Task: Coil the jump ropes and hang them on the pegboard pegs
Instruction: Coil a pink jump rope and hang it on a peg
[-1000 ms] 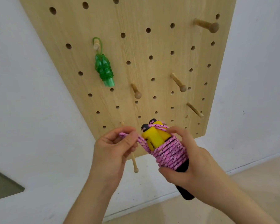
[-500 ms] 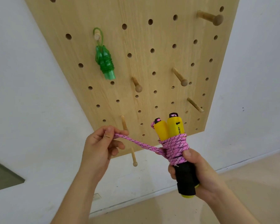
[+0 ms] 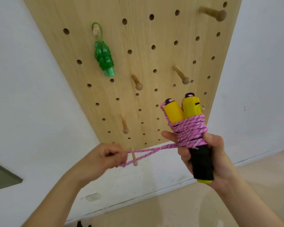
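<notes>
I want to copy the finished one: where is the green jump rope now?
In the head view the green jump rope hangs by its loop from a peg at the pegboard's upper left, above and left of the pink rope.

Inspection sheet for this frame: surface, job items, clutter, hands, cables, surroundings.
Surface: wooden pegboard on the wall, with several free pegs.
Job's things: green jump rope is coiled and hangs by its loop from an upper-left peg. Pink jump rope is wound round its yellow handles, with a loose loop drawn out to the left, not yet hung.
Clutter: nothing seen.
Hands: left hand pinches the loose loop. Right hand grips the black handle ends below the coil.
Cables: nothing seen.
Surroundings: white wall, wall outlet low down, pale floor.
</notes>
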Tool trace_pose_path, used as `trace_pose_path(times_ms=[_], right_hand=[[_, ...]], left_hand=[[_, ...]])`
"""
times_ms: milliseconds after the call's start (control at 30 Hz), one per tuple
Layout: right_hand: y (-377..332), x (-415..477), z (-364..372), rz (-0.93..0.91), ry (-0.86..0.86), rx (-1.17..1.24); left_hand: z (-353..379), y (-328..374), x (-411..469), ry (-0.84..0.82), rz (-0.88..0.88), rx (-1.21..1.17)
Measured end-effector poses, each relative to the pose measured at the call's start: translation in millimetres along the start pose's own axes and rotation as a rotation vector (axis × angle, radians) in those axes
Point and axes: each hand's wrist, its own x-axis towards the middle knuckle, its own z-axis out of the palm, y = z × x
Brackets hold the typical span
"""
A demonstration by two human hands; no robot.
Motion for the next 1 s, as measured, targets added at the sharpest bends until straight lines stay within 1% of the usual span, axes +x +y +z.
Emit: trace_pose_path(times_ms=[33,67,100,167,233,267,300,367,400,433,467,533,600,667,700,767,800,833,867,900,933,1000], right_hand=[[1,-1,-1,0.005,-0.025,0.068],[2,-1,-2,0.007,-0.022,0.08],[3,-1,-3,0.012,0.004,0.037],[5,0,-1,0.013,0.07,-0.164],[4,1,6,-0.001,0.109,-0.339],[4,2,11,-0.002,0.109,-0.382],[4,4,18,-0.001,0.094,-0.41],[5,9,32,0.004,0.045,-0.443],[6,12,37,0.009,0.017,-0.449],[8,15,40,0.015,-0.016,-0.448],[10,19,42,0.022,-0.047,-0.44],[14,25,40,0.031,-0.106,-0.393],[14,28,34,0.049,-0.137,-0.297],[11,26,28,0.044,-0.151,-0.239],[9,25,25,0.04,-0.151,-0.218],[6,22,18,0.042,-0.128,-0.2],[5,21,16,0.035,-0.128,-0.219],[5,20,15,0.024,-0.133,-0.264],[4,19,16,0.016,-0.13,-0.337],[2,18,18,0.01,-0.106,-0.45],[0,17,21,0.005,-0.067,-0.596],[1,15,27,-0.022,-0.006,-0.947]], left_hand=[[-4,-1,-1,0.037,0.005,-0.052],[-6,-3,-1,0.067,-0.003,-0.089],[-8,-2,-2,0.098,-0.015,-0.129],[-13,-5,-4,0.115,-0.036,-0.187],[-20,-11,-6,0.064,-0.093,-0.243],[-19,-16,-7,0.037,-0.117,-0.226],[-15,-21,-6,0.031,-0.14,-0.148],[0,-26,-6,0.118,-0.141,0.03],[11,-21,-6,0.183,-0.092,0.011],[21,-11,-7,0.225,-0.029,-0.058],[30,-1,-8,0.201,0.028,-0.118],[49,8,-7,0.034,0.11,-0.201],[66,6,-7,-0.091,0.117,-0.36],[68,6,-9,-0.134,0.054,-0.601],[64,4,-11,-0.123,-0.014,-0.676],[54,5,-18,-0.115,-0.123,-0.726],[49,8,-20,-0.164,-0.14,-0.687],[44,11,-20,-0.22,-0.138,-0.579],[42,15,-19,-0.256,-0.121,-0.418],[41,19,-18,-0.241,-0.117,-0.256],[40,20,-16,-0.171,-0.106,-0.134],[35,25,-11,0.049,-0.068,-0.027]])
